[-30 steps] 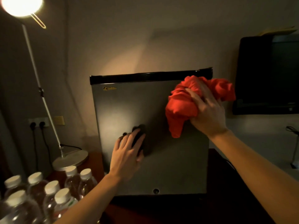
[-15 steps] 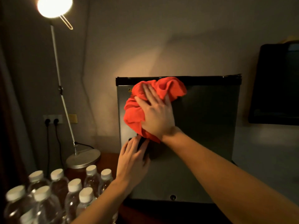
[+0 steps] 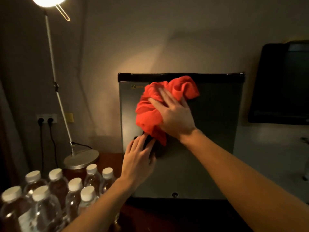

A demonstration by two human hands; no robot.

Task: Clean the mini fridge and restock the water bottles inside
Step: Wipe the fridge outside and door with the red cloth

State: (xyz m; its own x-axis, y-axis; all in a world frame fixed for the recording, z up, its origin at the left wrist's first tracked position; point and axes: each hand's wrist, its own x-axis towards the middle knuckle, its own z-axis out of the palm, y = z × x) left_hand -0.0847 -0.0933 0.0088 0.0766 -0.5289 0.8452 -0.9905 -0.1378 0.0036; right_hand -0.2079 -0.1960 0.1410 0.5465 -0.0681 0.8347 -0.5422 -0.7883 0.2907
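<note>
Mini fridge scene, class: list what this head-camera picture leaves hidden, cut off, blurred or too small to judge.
- Mini fridge interior: hidden by its closed door.
- Small logo on the door: too small and dim to read.
- Dark patch under the left hand: partly covered, handle or shadow unclear.
- Right hand fingertips on the red cloth: motion-blurred.
- Water bottles: lowest ones cut off by the bottom-left edge.
</note>
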